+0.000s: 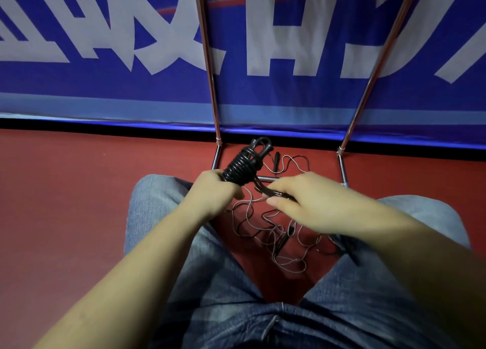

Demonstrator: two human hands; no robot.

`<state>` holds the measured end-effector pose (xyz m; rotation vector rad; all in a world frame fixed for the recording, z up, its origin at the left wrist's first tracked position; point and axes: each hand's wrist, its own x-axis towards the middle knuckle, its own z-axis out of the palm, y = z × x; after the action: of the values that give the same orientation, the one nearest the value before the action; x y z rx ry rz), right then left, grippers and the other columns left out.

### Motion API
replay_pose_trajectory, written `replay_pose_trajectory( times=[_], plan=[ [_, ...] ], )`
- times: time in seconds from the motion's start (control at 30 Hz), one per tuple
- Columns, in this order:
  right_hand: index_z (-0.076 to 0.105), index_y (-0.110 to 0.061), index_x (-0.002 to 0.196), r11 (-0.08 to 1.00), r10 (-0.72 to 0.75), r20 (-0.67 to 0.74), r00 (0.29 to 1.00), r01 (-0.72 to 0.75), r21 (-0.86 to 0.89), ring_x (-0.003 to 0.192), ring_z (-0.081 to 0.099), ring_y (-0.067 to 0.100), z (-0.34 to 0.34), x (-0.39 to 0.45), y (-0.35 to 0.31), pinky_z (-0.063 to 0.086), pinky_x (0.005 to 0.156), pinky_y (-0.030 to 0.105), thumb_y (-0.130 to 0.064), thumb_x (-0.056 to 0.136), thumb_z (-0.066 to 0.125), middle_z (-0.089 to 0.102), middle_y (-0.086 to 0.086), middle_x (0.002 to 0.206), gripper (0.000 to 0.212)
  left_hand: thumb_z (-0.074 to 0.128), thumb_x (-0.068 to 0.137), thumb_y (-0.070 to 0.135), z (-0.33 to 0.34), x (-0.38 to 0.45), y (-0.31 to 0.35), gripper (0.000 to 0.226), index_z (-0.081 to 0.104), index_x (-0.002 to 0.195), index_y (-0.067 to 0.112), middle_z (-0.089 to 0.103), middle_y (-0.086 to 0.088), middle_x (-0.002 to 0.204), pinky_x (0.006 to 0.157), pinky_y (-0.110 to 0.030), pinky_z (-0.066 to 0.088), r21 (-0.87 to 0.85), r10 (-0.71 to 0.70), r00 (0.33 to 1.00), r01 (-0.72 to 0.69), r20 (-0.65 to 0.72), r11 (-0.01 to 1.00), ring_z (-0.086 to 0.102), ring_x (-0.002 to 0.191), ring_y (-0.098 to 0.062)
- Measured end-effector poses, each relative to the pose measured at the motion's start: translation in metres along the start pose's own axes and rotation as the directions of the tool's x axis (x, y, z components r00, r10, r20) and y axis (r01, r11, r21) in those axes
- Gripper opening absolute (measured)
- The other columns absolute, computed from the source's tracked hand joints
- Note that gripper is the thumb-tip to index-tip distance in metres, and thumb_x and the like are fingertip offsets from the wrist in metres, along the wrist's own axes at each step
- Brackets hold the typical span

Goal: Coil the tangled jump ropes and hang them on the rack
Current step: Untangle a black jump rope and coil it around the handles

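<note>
My left hand [210, 193] grips the lower end of a black jump rope bundle [243, 164], wound in tight turns with its handles sticking up at the top. My right hand [302, 199] pinches the loose black end of that rope [265, 189] just right of the bundle. Below my hands, a thin tangled jump rope [278, 233] lies in loops on the red floor between my knees, with a dark handle [285, 239] among them. The metal rack [210, 67] stands just beyond, its two chrome poles rising against the banner.
A blue banner with large white characters [105, 91] forms a wall close behind the rack. The rack's base bars [342, 170] lie on the red floor [79, 191]. My jeans-clad legs [163, 217] flank the tangled rope.
</note>
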<state>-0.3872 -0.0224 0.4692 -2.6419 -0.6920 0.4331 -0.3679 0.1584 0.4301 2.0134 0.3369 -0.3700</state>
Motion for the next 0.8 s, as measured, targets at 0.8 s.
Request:
replay_pose_trajectory(
  times=[0.8],
  plan=[
    [0.072,-0.023,0.070,0.700,-0.126,0.104,0.987,0.014,0.714,0.065,0.060,0.001,-0.038,0.034,0.039,0.045,0.067,0.016,-0.040,0.080,0.064,0.068,-0.008,0.071,0.021,0.069,0.071,-0.012,-0.023,-0.026,0.024,0.017,0.057,0.073,-0.001,0.052,0.011,0.053,0.047,-0.010,0.034,0.099,0.179,0.769,-0.300,0.613,0.949,0.044,0.045,-0.001]
  ],
)
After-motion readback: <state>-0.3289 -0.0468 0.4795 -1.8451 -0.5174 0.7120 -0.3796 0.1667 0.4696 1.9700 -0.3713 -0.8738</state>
